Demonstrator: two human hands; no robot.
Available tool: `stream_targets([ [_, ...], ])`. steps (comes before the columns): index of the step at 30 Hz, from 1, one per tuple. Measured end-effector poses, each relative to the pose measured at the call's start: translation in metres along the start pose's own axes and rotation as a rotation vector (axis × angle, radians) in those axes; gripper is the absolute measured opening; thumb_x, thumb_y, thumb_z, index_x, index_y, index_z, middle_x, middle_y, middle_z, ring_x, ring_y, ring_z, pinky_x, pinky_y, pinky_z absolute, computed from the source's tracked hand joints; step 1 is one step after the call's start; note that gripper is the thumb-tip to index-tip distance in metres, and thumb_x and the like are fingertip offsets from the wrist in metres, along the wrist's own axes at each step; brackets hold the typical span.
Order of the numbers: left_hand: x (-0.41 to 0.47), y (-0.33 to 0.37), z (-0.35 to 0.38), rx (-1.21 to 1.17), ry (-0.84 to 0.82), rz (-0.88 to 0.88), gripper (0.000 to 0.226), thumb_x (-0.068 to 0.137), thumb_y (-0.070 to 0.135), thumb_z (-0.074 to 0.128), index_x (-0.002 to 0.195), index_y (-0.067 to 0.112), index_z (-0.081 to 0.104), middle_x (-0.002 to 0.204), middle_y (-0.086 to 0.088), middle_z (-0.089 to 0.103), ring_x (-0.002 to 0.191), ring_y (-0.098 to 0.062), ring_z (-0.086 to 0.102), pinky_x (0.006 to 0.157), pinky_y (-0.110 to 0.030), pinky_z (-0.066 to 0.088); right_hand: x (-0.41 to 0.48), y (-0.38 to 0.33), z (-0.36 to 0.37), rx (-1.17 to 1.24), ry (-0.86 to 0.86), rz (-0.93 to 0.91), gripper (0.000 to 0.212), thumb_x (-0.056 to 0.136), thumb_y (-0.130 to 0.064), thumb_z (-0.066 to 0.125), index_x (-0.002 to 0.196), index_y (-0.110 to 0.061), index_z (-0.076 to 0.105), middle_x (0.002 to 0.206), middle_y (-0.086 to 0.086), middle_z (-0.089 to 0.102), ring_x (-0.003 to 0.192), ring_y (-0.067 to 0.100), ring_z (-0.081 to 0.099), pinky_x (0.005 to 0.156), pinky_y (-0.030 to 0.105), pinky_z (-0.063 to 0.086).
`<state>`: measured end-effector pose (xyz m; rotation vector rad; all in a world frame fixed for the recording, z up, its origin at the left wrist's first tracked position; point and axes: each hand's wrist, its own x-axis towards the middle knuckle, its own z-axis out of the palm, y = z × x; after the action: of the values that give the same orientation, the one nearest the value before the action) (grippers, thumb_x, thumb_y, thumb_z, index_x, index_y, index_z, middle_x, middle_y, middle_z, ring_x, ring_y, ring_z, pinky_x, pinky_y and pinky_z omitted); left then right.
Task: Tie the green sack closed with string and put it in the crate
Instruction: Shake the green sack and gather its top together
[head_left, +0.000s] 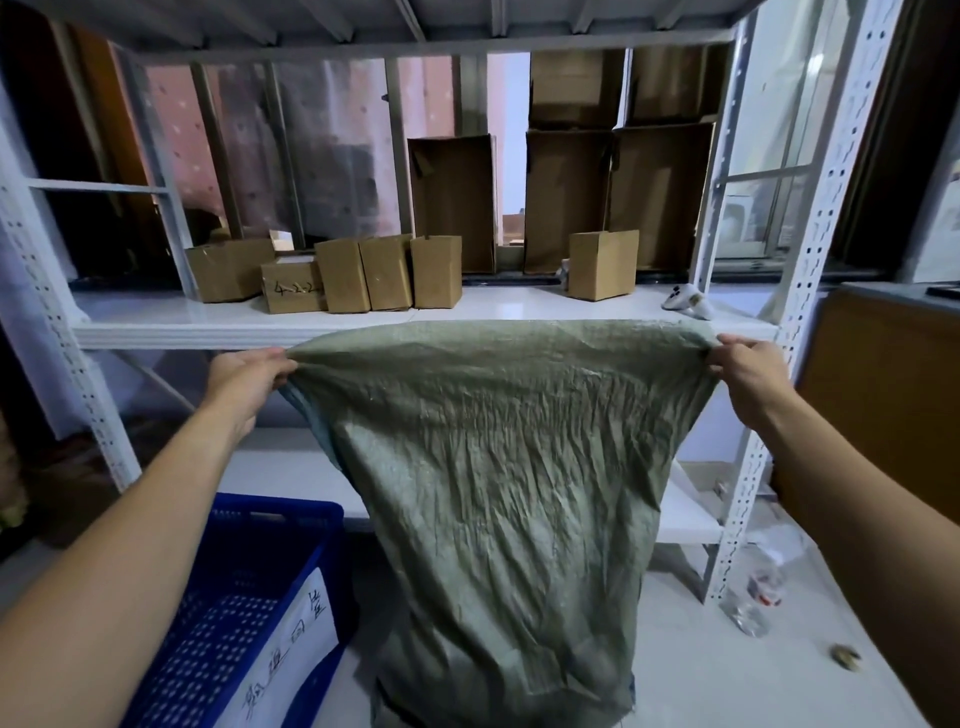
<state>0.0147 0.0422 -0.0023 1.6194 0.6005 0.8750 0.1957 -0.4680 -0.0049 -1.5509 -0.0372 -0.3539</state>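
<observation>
The green sack (498, 478) is a crumpled woven bag that hangs upright in front of me, its bottom resting on the floor. My left hand (249, 376) grips the top left corner of its mouth, and my right hand (748, 371) grips the top right corner, so the upper edge is stretched wide between them. A blue plastic crate (291, 525) stands on the floor at the lower left, beside the sack, with a white paper sheet (291, 654) with handwriting inside it. No string is visible.
A white metal shelving rack (530, 306) stands right behind the sack, holding several cardboard boxes (387, 278). A clear plastic bottle (758, 592) lies on the floor by the rack's right post (800, 291). A brown cabinet (883, 395) stands at the right.
</observation>
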Motion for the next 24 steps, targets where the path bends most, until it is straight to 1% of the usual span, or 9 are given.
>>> stream_targets([
  [3, -0.001, -0.002, 0.003, 0.078, 0.047, 0.054, 0.031, 0.091, 0.011, 0.068, 0.122, 0.005, 0.068, 0.114, -0.007, 0.07, 0.102, -0.02, 0.065, 0.094, -0.034, 0.051, 0.004, 0.003, 0.003, -0.108, 0.057, -0.039, 0.023, 0.091, -0.001, 0.052, 0.103, -0.002, 0.072, 0.096, 0.012, 0.066, 0.097, 0.027, 0.058, 0.081, 0.038, 0.049],
  [6, -0.001, -0.005, 0.007, 0.155, 0.109, 0.099, 0.027, 0.091, 0.016, 0.068, 0.118, 0.008, 0.07, 0.112, -0.008, 0.072, 0.105, -0.024, 0.066, 0.098, -0.043, 0.053, 0.002, 0.003, 0.004, -0.147, 0.109, -0.063, 0.023, 0.094, -0.006, 0.057, 0.112, -0.004, 0.071, 0.104, 0.012, 0.069, 0.099, 0.026, 0.063, 0.09, 0.039, 0.055],
  [8, -0.002, -0.006, 0.008, 0.218, 0.133, 0.137, 0.026, 0.092, 0.017, 0.068, 0.117, 0.011, 0.071, 0.111, -0.006, 0.072, 0.105, -0.023, 0.065, 0.097, -0.042, 0.053, 0.003, 0.006, 0.001, -0.194, 0.132, -0.08, 0.023, 0.094, -0.013, 0.061, 0.114, -0.01, 0.072, 0.103, 0.011, 0.072, 0.094, 0.026, 0.067, 0.087, 0.041, 0.058],
  [11, -0.003, -0.007, 0.008, 0.281, 0.188, 0.196, 0.025, 0.093, 0.017, 0.067, 0.116, 0.012, 0.071, 0.111, -0.005, 0.071, 0.105, -0.023, 0.063, 0.093, -0.035, 0.05, 0.003, 0.008, -0.001, -0.249, 0.161, -0.09, 0.022, 0.093, -0.02, 0.061, 0.111, -0.019, 0.074, 0.09, 0.009, 0.074, 0.075, 0.026, 0.072, 0.076, 0.046, 0.062],
  [13, -0.006, -0.003, 0.012, 0.223, 0.213, 0.177, 0.024, 0.094, 0.015, 0.065, 0.117, 0.013, 0.072, 0.107, 0.0, 0.068, 0.103, -0.018, 0.06, 0.09, -0.03, 0.046, 0.001, 0.008, 0.001, -0.193, 0.172, -0.062, 0.022, 0.094, -0.017, 0.06, 0.111, -0.02, 0.074, 0.089, 0.01, 0.073, 0.069, 0.027, 0.071, 0.073, 0.044, 0.062],
  [15, -0.009, 0.0, 0.016, 0.1, 0.214, 0.126, 0.025, 0.094, 0.013, 0.064, 0.118, 0.013, 0.071, 0.105, 0.003, 0.066, 0.102, -0.015, 0.059, 0.09, -0.027, 0.046, -0.002, 0.005, 0.006, -0.049, 0.158, -0.022, 0.023, 0.097, -0.011, 0.056, 0.114, -0.014, 0.071, 0.093, 0.014, 0.069, 0.071, 0.026, 0.068, 0.07, 0.04, 0.062],
  [18, -0.005, 0.001, 0.019, -0.065, 0.184, 0.045, 0.024, 0.094, 0.014, 0.064, 0.117, 0.018, 0.071, 0.109, 0.002, 0.069, 0.106, -0.019, 0.065, 0.096, -0.033, 0.052, -0.009, -0.003, 0.014, 0.12, 0.101, 0.056, 0.021, 0.102, -0.009, 0.044, 0.115, -0.011, 0.06, 0.086, 0.011, 0.062, 0.066, 0.025, 0.064, 0.055, 0.029, 0.061],
  [21, -0.002, 0.002, 0.018, -0.212, 0.128, -0.041, 0.024, 0.097, 0.011, 0.059, 0.117, 0.019, 0.069, 0.114, -0.005, 0.07, 0.106, -0.022, 0.068, 0.089, -0.034, 0.058, -0.009, -0.002, 0.019, 0.119, 0.062, 0.085, 0.019, 0.104, -0.01, 0.037, 0.112, -0.012, 0.054, 0.077, 0.01, 0.056, 0.057, 0.023, 0.056, 0.051, 0.031, 0.057],
  [24, -0.001, 0.004, 0.015, -0.302, 0.12, -0.113, 0.028, 0.099, 0.009, 0.054, 0.124, 0.017, 0.065, 0.116, -0.008, 0.07, 0.101, -0.02, 0.07, 0.084, -0.03, 0.058, -0.005, -0.001, 0.017, 0.051, 0.024, 0.05, 0.019, 0.102, -0.009, 0.038, 0.101, -0.007, 0.057, 0.07, 0.008, 0.05, 0.054, 0.02, 0.047, 0.048, 0.032, 0.043],
])
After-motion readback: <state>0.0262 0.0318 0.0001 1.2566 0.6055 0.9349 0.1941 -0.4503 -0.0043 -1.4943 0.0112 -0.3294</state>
